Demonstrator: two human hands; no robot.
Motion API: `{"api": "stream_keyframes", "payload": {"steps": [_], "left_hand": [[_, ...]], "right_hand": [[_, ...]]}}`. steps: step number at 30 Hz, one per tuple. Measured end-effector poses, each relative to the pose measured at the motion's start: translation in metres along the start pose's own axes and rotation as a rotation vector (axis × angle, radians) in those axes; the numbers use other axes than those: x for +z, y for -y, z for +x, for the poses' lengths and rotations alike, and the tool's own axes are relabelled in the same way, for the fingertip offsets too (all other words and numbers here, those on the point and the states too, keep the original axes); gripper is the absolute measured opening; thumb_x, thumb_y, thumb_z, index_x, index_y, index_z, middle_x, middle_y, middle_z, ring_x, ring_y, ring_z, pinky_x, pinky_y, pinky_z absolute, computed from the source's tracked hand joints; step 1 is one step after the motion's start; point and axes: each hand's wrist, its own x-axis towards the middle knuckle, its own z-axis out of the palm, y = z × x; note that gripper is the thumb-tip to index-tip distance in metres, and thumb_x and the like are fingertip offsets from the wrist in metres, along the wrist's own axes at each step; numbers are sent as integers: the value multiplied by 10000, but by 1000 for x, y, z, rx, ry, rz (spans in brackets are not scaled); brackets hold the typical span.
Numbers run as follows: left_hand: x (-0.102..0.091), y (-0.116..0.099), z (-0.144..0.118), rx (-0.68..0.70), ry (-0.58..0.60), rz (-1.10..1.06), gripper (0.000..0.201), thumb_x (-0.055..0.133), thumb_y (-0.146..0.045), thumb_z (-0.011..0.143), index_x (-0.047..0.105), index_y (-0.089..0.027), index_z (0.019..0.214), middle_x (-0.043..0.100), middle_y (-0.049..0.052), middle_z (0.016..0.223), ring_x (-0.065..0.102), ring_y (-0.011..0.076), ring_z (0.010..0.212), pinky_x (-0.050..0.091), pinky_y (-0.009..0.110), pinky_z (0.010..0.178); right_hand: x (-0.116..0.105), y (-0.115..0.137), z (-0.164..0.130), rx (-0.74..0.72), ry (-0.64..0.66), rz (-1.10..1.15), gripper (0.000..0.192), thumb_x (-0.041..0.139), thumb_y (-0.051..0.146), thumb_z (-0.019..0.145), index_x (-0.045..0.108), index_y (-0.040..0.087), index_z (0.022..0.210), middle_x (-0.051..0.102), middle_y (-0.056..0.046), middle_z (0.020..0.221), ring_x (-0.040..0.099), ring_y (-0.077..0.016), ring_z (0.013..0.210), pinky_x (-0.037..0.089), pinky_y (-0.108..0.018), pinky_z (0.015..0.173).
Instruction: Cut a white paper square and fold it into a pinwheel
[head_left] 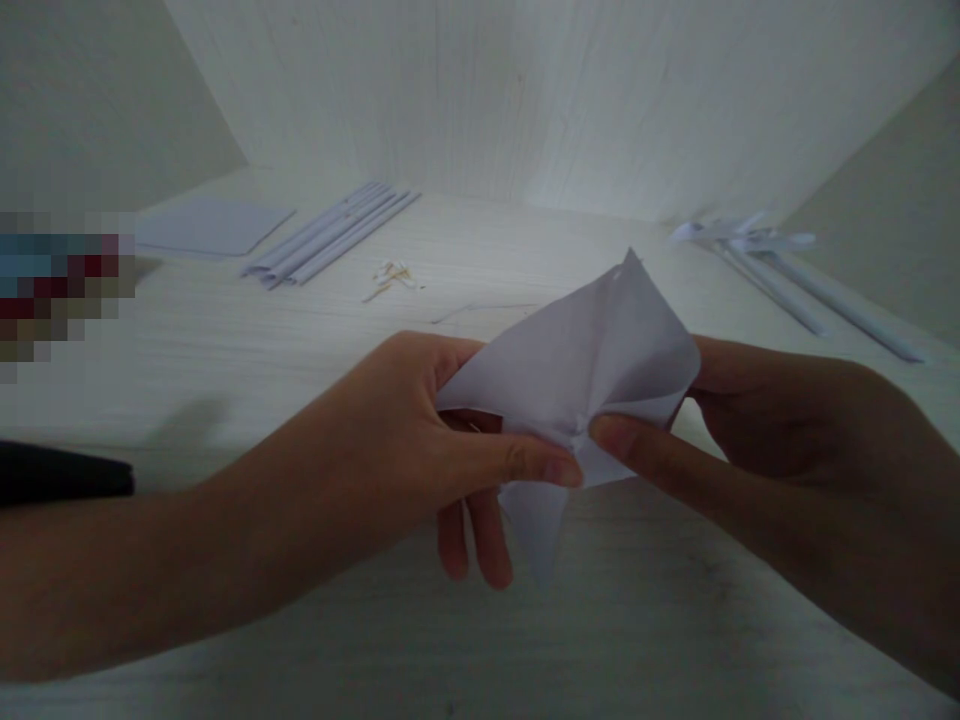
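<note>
A sheet of white paper (555, 350), partly folded, is held up between my two hands above the table. Its flaps bend in toward a middle point, and one pointed corner hangs down below. My left hand (450, 440) grips the paper from the left, thumb pressed near that middle point and fingers behind and beneath. From the right, my right hand (720, 430) pinches it, thumb on the front beside the left thumb. The right fingers are mostly hidden behind the sheet.
Behind lie several rolled paper tubes (330, 235), flat white paper (214, 225), and a small pile of cotton swabs (394, 275). Paper pinwheels on sticks (795, 285) rest at the right. A black object (64, 475) juts in at the left, below a pixelated patch. Walls enclose the back.
</note>
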Motion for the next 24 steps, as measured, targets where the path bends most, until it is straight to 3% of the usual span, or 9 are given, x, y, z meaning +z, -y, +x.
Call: {"api": "stream_keyframes", "payload": {"steps": [12,24], "left_hand": [[-1,-4,-2,-13,12,6,115,727,-190,738,637,-214,670,629,-76,421,524,65,301,325,86,276],[-6,-4,-5,2,1,78,89,707,-246,754,653,-213,692,634,-69,423,423,40,258,275,91,269]], "right_hand": [[1,2,-1,34,-16,-44,185,654,202,830,770,346,841,743,123,712,691,-142,665,531,-219,577],[4,5,0,-14,-9,80,280,662,106,828,779,360,828,756,132,824,696,-101,777,546,-158,695]]}}
